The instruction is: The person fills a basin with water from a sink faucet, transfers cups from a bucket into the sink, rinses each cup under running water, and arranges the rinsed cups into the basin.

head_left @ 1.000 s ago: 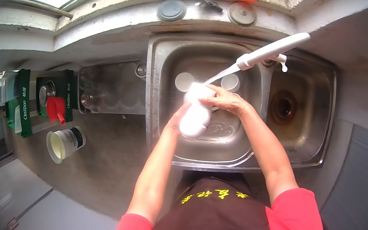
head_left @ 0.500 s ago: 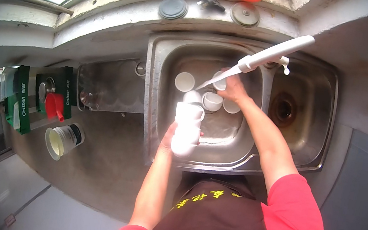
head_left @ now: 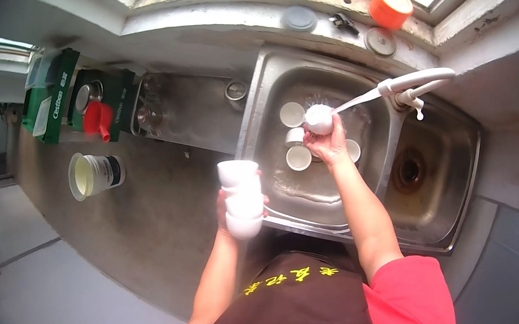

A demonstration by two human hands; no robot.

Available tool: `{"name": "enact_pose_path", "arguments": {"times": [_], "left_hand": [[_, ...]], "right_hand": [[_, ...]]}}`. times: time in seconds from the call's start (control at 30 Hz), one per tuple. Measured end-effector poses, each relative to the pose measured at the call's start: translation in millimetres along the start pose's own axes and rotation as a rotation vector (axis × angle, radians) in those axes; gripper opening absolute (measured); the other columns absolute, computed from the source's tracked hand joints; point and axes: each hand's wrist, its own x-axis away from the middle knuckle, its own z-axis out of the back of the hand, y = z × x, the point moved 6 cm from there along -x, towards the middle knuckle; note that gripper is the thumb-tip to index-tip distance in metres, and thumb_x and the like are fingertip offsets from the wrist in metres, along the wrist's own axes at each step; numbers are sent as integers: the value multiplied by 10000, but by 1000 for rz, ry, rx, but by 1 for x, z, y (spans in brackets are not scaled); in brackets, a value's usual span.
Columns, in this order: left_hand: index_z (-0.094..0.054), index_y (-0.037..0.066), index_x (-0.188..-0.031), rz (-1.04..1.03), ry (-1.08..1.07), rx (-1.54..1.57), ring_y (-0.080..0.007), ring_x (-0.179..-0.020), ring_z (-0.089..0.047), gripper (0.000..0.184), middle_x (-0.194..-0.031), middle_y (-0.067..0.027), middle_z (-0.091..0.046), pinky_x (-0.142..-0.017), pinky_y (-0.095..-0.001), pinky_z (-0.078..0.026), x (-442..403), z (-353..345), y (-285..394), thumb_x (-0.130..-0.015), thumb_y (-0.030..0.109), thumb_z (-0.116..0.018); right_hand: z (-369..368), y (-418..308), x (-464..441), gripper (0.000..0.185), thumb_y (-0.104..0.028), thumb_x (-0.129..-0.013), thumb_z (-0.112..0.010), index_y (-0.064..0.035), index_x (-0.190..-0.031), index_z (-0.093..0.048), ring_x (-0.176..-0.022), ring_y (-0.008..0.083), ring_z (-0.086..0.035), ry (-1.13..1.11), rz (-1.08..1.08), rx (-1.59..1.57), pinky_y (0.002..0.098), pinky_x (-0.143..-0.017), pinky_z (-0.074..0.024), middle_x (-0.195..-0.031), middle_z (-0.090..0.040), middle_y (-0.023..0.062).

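Observation:
A stack of white cups [head_left: 242, 193] is in my left hand [head_left: 223, 209], held left of the sink's front edge, with fingers wrapped round it. My right hand [head_left: 332, 148] grips a single white cup [head_left: 319, 118] inside the left basin [head_left: 308, 201]. Water from the white faucet [head_left: 417, 81] runs onto that cup and splashes. Several other white cups [head_left: 298, 158] lie in the basin around my right hand.
The right basin [head_left: 426, 210] has a rusty drain. On the ledge behind are an orange container [head_left: 390, 7], a grey lid [head_left: 299, 19] and a round lid [head_left: 380, 42]. Left are a metal tray [head_left: 196, 110], green boxes [head_left: 59, 97], a red scoop [head_left: 98, 118] and a white bucket [head_left: 94, 177].
My left hand has moved the stack left, out over the basin's edge. My right hand has taken hold of a cup and brought it under the stream. The view has shifted.

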Motion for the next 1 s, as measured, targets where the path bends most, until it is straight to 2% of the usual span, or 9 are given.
{"name": "enact_pose_path", "arguments": {"times": [0.13,0.2,0.27,0.33,0.43,0.5,0.57,0.8,1.0], "left_hand": [[-238,79,-1369,-163,-85,80,-384,-854,-540,774,-1372,-83,-323,-605,-494,-534,55,6,50,-808,512,-551],[-240,94,-1372,-219,-139,110,-387,-868,-538,758,-1377,-83,-317,-613,-487,-531,92,21,87,-814,505,-547],[-240,77,-1372,-328,-101,58,-358,-886,-548,759,-1378,-80,-327,-628,-479,-529,140,39,126,-823,516,-526],[-242,67,-1370,-377,-21,25,-324,-886,-555,767,-1389,-72,-311,-619,-456,-532,192,68,166,-825,541,-500],[-361,65,-1302,-450,176,-3,-298,-860,-598,694,-1184,-123,-513,-595,-443,-557,279,110,224,-845,585,-412],[-448,63,-1220,-495,295,-50,-277,-809,-629,638,-957,-135,-614,-588,-422,-574,333,114,268,-867,586,-353],[-448,30,-1203,-589,347,-121,-288,-819,-632,651,-943,-146,-611,-594,-399,-572,387,128,316,-875,580,-336],[-459,9,-1174,-662,520,-218,-260,-774,-643,605,-933,-137,-610,-578,-359,-570,501,173,486,-890,534,-359],[-472,22,-1172,-595,721,-283,-213,-783,-629,496,-934,-91,-604,-642,-321,-534,514,258,653,-861,407,-516]], "right_hand": [[1,42,24,584,-507,-691,-660,-112,-1091,-504,-864,281,-506,107,-53,-257,425,-743,-456,-984,-527,138],[-24,85,49,603,-514,-693,-659,-90,-1094,-509,-892,301,-517,36,26,-276,457,-824,-454,-982,-522,161],[-57,155,65,570,-501,-715,-661,-81,-1078,-533,-986,310,-524,-140,-99,-271,468,-881,-442,-1041,-532,155],[-101,246,75,572,-454,-715,-689,-90,-1120,-512,-1000,293,-530,-176,-188,-37,454,-885,-443,-1076,-536,132],[-155,416,65,509,-343,-770,-675,-156,-1196,-469,-1033,233,-517,-337,-301,528,381,-810,-455,-1146,-521,90],[-200,537,71,505,-314,-784,-664,-115,-1201,-459,-997,166,-514,-527,-367,1039,304,-767,-428,-1086,-542,53],[-215,645,60,620,-363,-743,-683,-65,-1224,-429,-977,155,-501,-526,-314,1491,289,-787,-402,-1054,-540,65],[-272,870,58,608,-404,-731,-680,-76,-1198,-471,-999,166,-497,-666,-744,1491,321,-855,-386,-1075,-535,53],[-299,1013,-61,551,-375,-753,-657,-123,-1213,-489,-1075,183,-462,-574,-942,1464,362,-913,-375,-1142,-516,31]]}}
